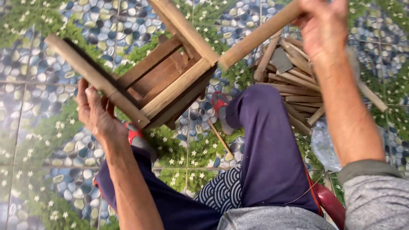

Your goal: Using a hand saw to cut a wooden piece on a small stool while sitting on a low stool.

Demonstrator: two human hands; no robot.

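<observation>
A small wooden stool frame (166,81) lies tilted, its legs pointing up and to the left. My left hand (97,111) grips one of its legs (91,76) near the lower end. My right hand (326,25) is raised at the top right, shut on a round wooden stick (255,37) whose free end hangs just beside the stool's top corner. My legs in dark blue trousers (268,145) are below the stool.
A pile of wooden sticks and slats (294,81) lies on the floor behind my right knee. One thin stick (219,137) lies between my feet. The floor has pebble-and-flower patterned tiles (38,140). A red seat edge (330,202) shows at the bottom right.
</observation>
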